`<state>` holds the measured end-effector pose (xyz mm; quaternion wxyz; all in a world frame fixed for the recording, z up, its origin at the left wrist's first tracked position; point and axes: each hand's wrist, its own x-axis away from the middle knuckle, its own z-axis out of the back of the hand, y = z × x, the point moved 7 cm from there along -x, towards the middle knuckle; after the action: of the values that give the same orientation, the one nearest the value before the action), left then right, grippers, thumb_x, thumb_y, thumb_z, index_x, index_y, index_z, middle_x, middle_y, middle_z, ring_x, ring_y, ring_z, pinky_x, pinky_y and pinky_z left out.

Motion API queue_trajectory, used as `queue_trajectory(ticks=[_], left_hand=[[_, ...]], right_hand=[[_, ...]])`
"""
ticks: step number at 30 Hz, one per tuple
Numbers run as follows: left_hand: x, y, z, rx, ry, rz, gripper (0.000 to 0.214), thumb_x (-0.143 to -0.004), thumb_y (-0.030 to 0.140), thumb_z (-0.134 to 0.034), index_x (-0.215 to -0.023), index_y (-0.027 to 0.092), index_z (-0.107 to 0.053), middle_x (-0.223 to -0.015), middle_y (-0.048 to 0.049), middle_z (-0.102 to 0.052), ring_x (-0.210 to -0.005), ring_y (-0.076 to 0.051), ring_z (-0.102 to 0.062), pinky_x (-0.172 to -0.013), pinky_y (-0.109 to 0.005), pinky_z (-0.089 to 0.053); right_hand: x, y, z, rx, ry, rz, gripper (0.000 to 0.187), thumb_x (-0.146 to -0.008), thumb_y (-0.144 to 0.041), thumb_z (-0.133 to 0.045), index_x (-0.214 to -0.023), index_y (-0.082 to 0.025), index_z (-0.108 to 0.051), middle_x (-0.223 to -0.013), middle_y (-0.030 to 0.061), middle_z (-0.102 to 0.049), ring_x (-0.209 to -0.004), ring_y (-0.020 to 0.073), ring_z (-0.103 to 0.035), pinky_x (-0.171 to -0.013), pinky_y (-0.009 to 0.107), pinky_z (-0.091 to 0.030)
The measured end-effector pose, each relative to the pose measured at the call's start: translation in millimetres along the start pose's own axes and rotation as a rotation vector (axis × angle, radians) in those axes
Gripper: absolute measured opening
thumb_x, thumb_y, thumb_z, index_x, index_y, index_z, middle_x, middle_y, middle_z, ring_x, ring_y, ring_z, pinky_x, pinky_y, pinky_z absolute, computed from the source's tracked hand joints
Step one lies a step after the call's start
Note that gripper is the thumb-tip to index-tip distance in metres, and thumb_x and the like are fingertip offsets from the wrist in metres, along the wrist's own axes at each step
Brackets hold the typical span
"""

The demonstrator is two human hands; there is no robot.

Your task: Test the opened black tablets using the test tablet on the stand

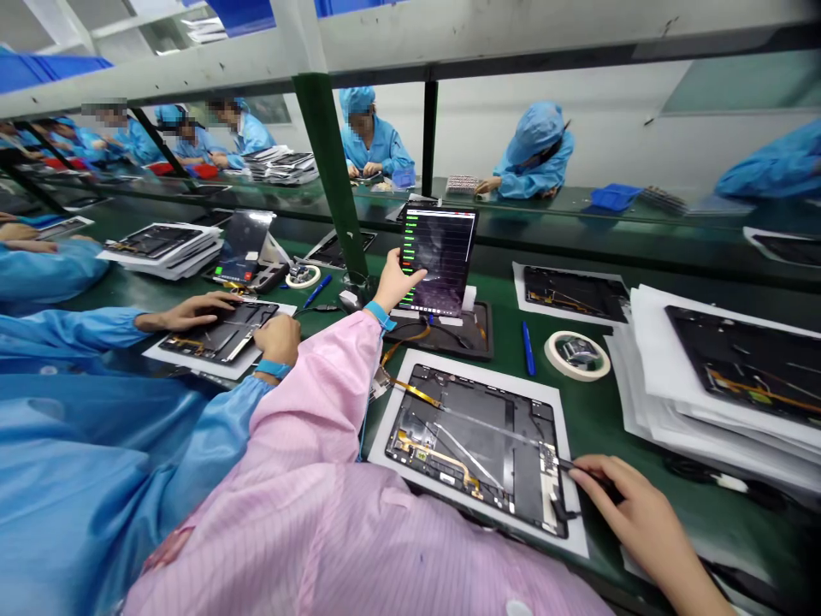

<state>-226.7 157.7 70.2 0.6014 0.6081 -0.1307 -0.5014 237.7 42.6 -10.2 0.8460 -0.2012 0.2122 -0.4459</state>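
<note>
My left hand [394, 281], in a pink sleeve with a blue wrist strap, reaches forward and touches the left edge of an upright tablet screen [439, 258] showing green bars; its fingers wrap round that edge. The screen stands on a dark cradle [475, 335]. My right hand [632, 505] rests at the right end of an opened tablet back [481, 445] on a white sheet, fingers pinched on a thin black cable or tool [587, 469]. A yellow flex cable [416, 393] runs from the opened tablet toward the cradle.
A tape roll [577, 354] and a blue pen [527, 347] lie right of the cradle. A stack of tablet backs on white sheets [724, 376] fills the right. A co-worker in blue [77, 411] works on another tablet [221, 332] at my left. More people sit across the bench.
</note>
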Motion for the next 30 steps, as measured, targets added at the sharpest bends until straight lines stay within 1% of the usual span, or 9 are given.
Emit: queue_trajectory(ticks=[2,5,9,14,19,22,25,27,30], left_hand=[[6,4,-2.3,-0.128,0.028,-0.057,0.073,-0.065,0.023,-0.078,-0.127,0.013,-0.039,-0.124,-0.0151,-0.057,-0.113,-0.024,-0.058,-0.1,-0.036,-0.043],[12,4,-3.5,-0.186,0.09,-0.055,0.072,-0.068,0.022,-0.075,-0.129,0.013,-0.037,-0.128,-0.016,-0.054,-0.117,-0.025,-0.055,-0.103,-0.037,-0.041],[2,-2,-5.3,-0.009,0.12,0.03,0.056,-0.073,0.022,-0.068,-0.123,0.013,-0.043,-0.121,-0.0135,-0.06,-0.108,-0.02,-0.061,-0.097,-0.033,-0.045],[-16,-5,-7.6,0.185,0.098,0.15,0.026,-0.08,0.024,-0.058,-0.104,0.016,-0.054,-0.111,-0.008,-0.066,-0.103,-0.018,-0.063,-0.091,-0.03,-0.049],[-9,11,-9.6,-0.012,0.176,0.026,0.068,-0.065,0.028,-0.078,-0.122,0.014,-0.043,-0.125,-0.0156,-0.057,-0.115,-0.023,-0.057,-0.1,-0.033,-0.043],[-4,14,-12.7,-0.14,0.22,0.0,0.082,-0.062,0.028,-0.081,-0.129,0.014,-0.037,-0.131,-0.0185,-0.052,-0.123,-0.027,-0.051,-0.106,-0.037,-0.038],[-7,15,-9.9,-0.167,0.252,0.045,0.082,-0.066,0.03,-0.079,-0.133,0.014,-0.035,-0.135,-0.0194,-0.048,-0.128,-0.028,-0.047,-0.109,-0.038,-0.034],[-5,21,-1.9,-0.152,0.335,0.096,0.077,-0.072,0.034,-0.076,-0.133,0.014,-0.034,-0.135,-0.0203,-0.047,-0.131,-0.028,-0.044,-0.111,-0.038,-0.032],[17,47,0.9,-0.088,0.439,0.068,0.055,-0.086,0.034,-0.061,-0.132,0.016,-0.036,-0.131,-0.016,-0.05,-0.125,-0.022,-0.049,-0.107,-0.034,-0.036]], right_hand=[[0,0,-1,0.005,-0.007,0.001,0.044,-0.086,-0.063,-0.049,-0.083,-0.024,-0.068,-0.083,0.0058,-0.068,-0.076,0.0226,-0.064,-0.069,0.035,-0.053],[0,0,-2,0.011,-0.014,-0.001,0.043,-0.087,-0.062,-0.049,-0.084,-0.024,-0.068,-0.084,0.0063,-0.068,-0.078,0.0228,-0.064,-0.07,0.034,-0.053],[0,-2,-1,0.02,-0.013,-0.003,0.042,-0.087,-0.061,-0.049,-0.084,-0.024,-0.068,-0.082,0.0056,-0.068,-0.076,0.022,-0.064,-0.069,0.033,-0.053],[1,-2,0,0.027,-0.004,0.006,0.042,-0.087,-0.061,-0.049,-0.084,-0.024,-0.068,-0.081,0.0049,-0.068,-0.075,0.0213,-0.064,-0.068,0.032,-0.053],[2,1,-1,0.02,-0.008,-0.008,0.041,-0.087,-0.061,-0.049,-0.085,-0.024,-0.068,-0.083,0.0056,-0.068,-0.078,0.022,-0.064,-0.07,0.033,-0.052],[2,2,-2,0.017,-0.022,-0.01,0.039,-0.088,-0.059,-0.05,-0.085,-0.024,-0.068,-0.084,0.0052,-0.068,-0.079,0.0216,-0.063,-0.071,0.033,-0.052],[2,1,-2,0.019,-0.021,-0.008,0.038,-0.088,-0.058,-0.05,-0.085,-0.024,-0.068,-0.083,0.0047,-0.067,-0.078,0.021,-0.063,-0.071,0.033,-0.052],[2,0,-2,0.017,-0.015,-0.009,0.037,-0.088,-0.057,-0.05,-0.085,-0.024,-0.068,-0.084,0.0047,-0.067,-0.078,0.021,-0.063,-0.071,0.033,-0.052],[2,-3,-2,0.013,-0.023,-0.014,0.037,-0.089,-0.056,-0.05,-0.085,-0.024,-0.067,-0.083,0.0046,-0.067,-0.078,0.021,-0.063,-0.07,0.033,-0.051]])
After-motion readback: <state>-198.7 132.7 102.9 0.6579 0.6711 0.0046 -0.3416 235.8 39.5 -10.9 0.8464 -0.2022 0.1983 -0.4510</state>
